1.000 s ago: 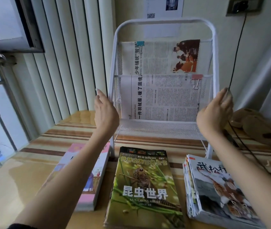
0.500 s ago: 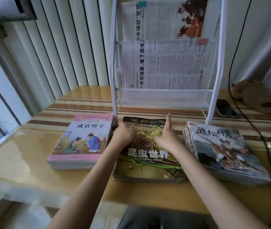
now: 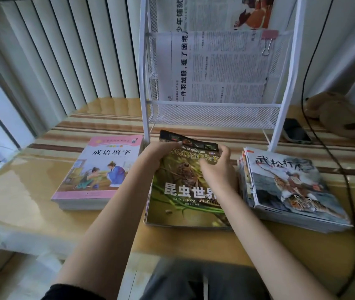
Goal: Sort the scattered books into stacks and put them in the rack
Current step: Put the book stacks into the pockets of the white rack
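left hand (image 3: 157, 155) and right hand (image 3: 218, 169) pinching far edge of green book (image 3: 185, 191), lifting | middle stack on table (image 3: 20, 195), before rack (image 3: 213, 113) | cover bending, likely floppy, glossy; supporting spine advisable

The middle book (image 3: 185, 191) has a green cover with yellow and white lettering, a brown insect and a black strip of small pictures along its top edge. The left book (image 3: 100, 169) is pink-bordered, with black title characters on white and two figures in blue and green robes. The right stack (image 3: 289, 187) shows a grey-white cover with red and black brush characters and an orange-striped tiger. The rack (image 3: 213, 113) is white wire mesh; its newspapers (image 3: 219, 68) are white with black print, one carrying an orange-and-brown picture, and a pink clip (image 3: 268, 37). The table (image 3: 20, 191) is glossy tan with brown and cream stripes. The cable (image 3: 332, 161) is black.
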Demonstrator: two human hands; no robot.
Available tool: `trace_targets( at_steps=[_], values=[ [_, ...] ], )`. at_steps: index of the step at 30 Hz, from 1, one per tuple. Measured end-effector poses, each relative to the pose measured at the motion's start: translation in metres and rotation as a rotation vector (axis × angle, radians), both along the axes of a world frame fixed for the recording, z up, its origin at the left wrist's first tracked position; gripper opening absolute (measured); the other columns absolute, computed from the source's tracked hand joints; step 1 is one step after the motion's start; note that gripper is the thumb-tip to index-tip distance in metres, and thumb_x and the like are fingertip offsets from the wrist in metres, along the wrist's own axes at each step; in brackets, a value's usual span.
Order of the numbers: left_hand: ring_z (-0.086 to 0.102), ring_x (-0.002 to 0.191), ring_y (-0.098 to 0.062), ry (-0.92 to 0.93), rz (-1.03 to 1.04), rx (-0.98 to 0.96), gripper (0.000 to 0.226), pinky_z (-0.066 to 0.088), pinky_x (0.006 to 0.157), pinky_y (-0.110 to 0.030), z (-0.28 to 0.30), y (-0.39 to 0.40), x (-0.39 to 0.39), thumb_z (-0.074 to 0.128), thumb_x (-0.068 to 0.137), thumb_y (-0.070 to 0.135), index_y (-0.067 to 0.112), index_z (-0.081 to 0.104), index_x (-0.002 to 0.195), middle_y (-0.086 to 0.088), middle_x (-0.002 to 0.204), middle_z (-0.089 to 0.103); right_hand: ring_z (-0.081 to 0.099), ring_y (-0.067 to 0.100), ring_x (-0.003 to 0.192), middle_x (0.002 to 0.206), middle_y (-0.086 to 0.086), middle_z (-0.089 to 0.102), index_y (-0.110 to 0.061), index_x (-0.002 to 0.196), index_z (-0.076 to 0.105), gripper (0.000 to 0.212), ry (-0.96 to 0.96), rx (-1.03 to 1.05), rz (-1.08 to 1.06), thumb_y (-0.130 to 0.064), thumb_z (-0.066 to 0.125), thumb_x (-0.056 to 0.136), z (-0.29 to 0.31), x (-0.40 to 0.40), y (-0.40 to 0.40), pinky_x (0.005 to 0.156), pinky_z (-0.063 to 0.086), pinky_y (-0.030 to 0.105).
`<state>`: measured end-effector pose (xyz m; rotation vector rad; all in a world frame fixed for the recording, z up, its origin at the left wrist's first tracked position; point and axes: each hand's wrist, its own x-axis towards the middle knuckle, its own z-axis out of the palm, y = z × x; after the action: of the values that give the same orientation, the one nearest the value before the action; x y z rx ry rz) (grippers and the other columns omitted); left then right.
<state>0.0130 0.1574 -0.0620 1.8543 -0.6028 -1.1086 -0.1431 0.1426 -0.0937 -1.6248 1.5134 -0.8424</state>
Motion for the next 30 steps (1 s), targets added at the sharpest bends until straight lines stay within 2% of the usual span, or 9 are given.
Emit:
trace_targets(
  at_steps=[4, 8, 11, 14, 16, 18, 22, 26, 30],
  values=[
    [0.07, 0.078, -0.027, -0.393, 0.088, -0.158, 0.059, 0.059, 0.074, -0.044, 0.005, -0.002, -0.004, 0.067, 0.075, 0.06, 0.007, 0.062, 0.102, -0.011, 0.091, 0.071, 0.053, 0.014, 0.065, 0.094, -0.004, 0.057, -0.022, 0.134, 0.033, 0.054, -0.044, -0.115, -0.021, -0.042, 0.056, 0.09, 0.001, -0.002, 0.005, 0.054, 0.041, 0.026],
    [0.069, 0.082, -0.032, -0.533, 0.155, -0.373, 0.055, 0.057, 0.075, -0.049, 0.034, 0.018, -0.014, 0.064, 0.08, 0.056, 0.003, 0.062, 0.097, -0.016, 0.091, 0.07, 0.052, 0.016, 0.115, 0.141, 0.003, 0.044, -0.016, 0.136, 0.031, 0.062, -0.212, -0.185, 0.004, -0.045, 0.058, 0.088, 0.021, -0.006, 0.004, 0.077, 0.038, 0.016],
    [0.069, 0.081, -0.03, -0.492, 0.184, -0.589, 0.044, 0.057, 0.076, -0.05, 0.048, 0.039, -0.015, 0.064, 0.08, 0.054, 0.012, 0.064, 0.092, -0.01, 0.088, 0.071, 0.046, 0.014, 0.123, 0.146, 0.003, 0.038, -0.015, 0.141, 0.027, 0.073, -0.32, -0.154, 0.064, -0.052, 0.057, 0.086, 0.046, -0.008, -0.001, 0.081, 0.036, 0.009],
    [0.068, 0.081, -0.02, -0.545, 0.217, -0.772, 0.038, 0.056, 0.077, -0.046, 0.064, 0.051, -0.013, 0.065, 0.083, 0.049, 0.012, 0.064, 0.094, -0.001, 0.086, 0.07, 0.061, 0.021, 0.102, 0.112, 0.007, 0.063, -0.017, 0.112, 0.054, 0.051, -0.443, -0.065, 0.192, -0.059, 0.055, 0.083, 0.067, -0.007, -0.005, 0.081, 0.05, 0.025],
    [0.066, 0.083, -0.013, -0.564, 0.221, -0.894, 0.029, 0.055, 0.078, -0.035, 0.076, 0.052, -0.013, 0.065, 0.086, 0.04, 0.013, 0.062, 0.095, 0.006, 0.086, 0.068, 0.062, 0.006, 0.085, 0.092, -0.004, 0.064, -0.025, 0.093, 0.054, 0.026, -0.517, -0.178, 0.239, -0.051, 0.056, 0.086, 0.08, -0.005, -0.008, 0.07, 0.049, 0.014],
    [0.064, 0.088, -0.01, -0.547, 0.183, -0.976, 0.022, 0.053, 0.081, -0.029, 0.081, 0.049, -0.011, 0.066, 0.086, 0.035, 0.018, 0.06, 0.099, 0.009, 0.09, 0.066, 0.059, -0.006, 0.079, 0.091, -0.011, 0.062, -0.03, 0.095, 0.052, 0.016, -0.577, -0.297, 0.246, -0.044, 0.057, 0.087, 0.089, -0.004, -0.011, 0.069, 0.046, 0.006],
    [0.064, 0.099, -0.011, -0.436, 0.045, -0.969, 0.038, 0.051, 0.09, -0.035, 0.061, 0.041, -0.002, 0.075, 0.074, 0.037, 0.027, 0.056, 0.105, 0.003, 0.103, 0.066, 0.063, 0.002, 0.088, 0.096, -0.008, 0.064, -0.029, 0.101, 0.053, 0.033, -0.623, -0.265, 0.319, -0.052, 0.063, 0.08, 0.07, -0.011, -0.019, 0.08, 0.05, 0.018],
    [0.062, 0.112, -0.02, -0.295, 0.086, -0.923, 0.078, 0.047, 0.099, -0.046, 0.024, 0.042, 0.009, 0.084, 0.056, 0.05, 0.023, 0.052, 0.122, -0.002, 0.118, 0.065, 0.062, -0.01, 0.077, 0.08, -0.022, 0.068, -0.026, 0.091, 0.06, 0.04, -0.552, -0.209, 0.365, -0.057, 0.063, 0.065, 0.047, -0.008, -0.014, 0.067, 0.042, 0.001],
    [0.066, 0.091, -0.001, -0.273, 0.166, -0.954, 0.055, 0.053, 0.081, -0.022, 0.011, 0.039, -0.004, 0.084, 0.06, 0.036, 0.031, 0.054, 0.106, 0.014, 0.094, 0.07, 0.063, -0.008, 0.08, 0.085, -0.012, 0.071, -0.016, 0.099, 0.066, 0.047, -0.6, -0.236, 0.295, -0.05, 0.066, 0.068, 0.043, -0.002, -0.016, 0.068, 0.043, 0.002]
  ],
)
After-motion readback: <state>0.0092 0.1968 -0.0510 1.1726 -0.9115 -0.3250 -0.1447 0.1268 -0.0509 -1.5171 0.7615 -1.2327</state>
